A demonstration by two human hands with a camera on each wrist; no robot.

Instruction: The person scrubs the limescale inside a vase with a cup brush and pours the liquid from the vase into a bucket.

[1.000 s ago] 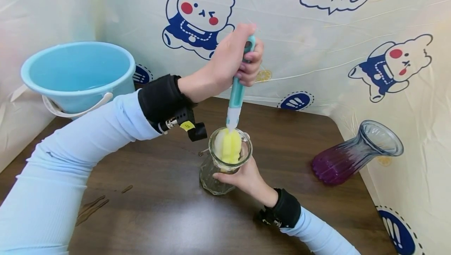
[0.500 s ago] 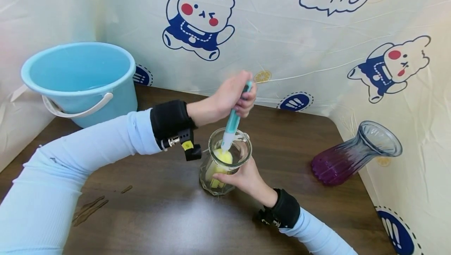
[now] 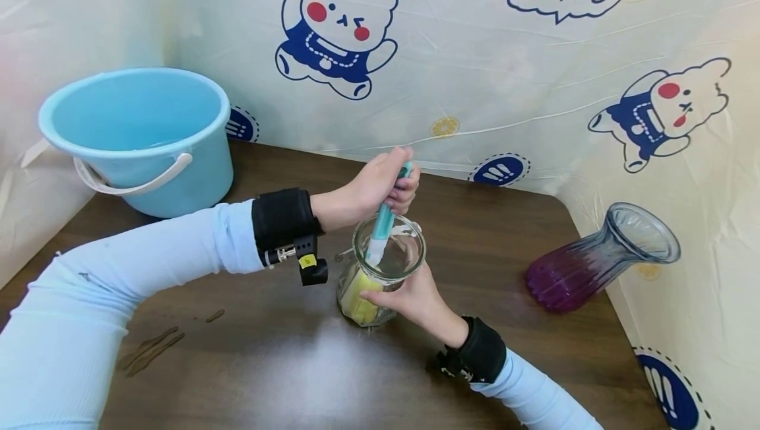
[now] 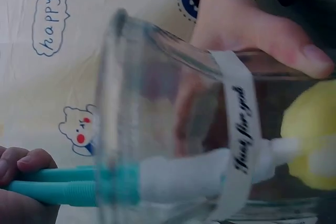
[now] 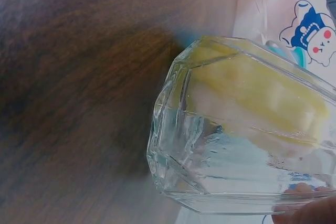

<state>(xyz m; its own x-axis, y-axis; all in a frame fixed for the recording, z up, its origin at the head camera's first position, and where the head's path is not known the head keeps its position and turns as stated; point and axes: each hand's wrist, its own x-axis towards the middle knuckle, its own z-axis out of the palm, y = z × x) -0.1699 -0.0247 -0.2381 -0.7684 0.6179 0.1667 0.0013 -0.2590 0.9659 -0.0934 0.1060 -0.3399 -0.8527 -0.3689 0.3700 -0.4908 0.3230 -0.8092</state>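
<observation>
In the head view my left hand grips the teal handle of a sponge bottle brush from above. Its yellow and white sponge head is down inside a clear glass vase, low against the side. My right hand holds the vase from the right, thumb across its front. The left wrist view gives the white neck of the brush behind a "Just for you" band on the glass. Seen by the right wrist camera, the sponge presses along the wall near the faceted base.
A light blue bucket with a white handle stands at the back left. On the right a second glass vase, purple at its base, leans over or lies tilted. Wet streaks mark the brown table. Printed sheeting walls the back and sides.
My left hand has come down and slightly left, pushing the brush from the vase's mouth to deep inside. My right hand and the vase have stayed in place.
</observation>
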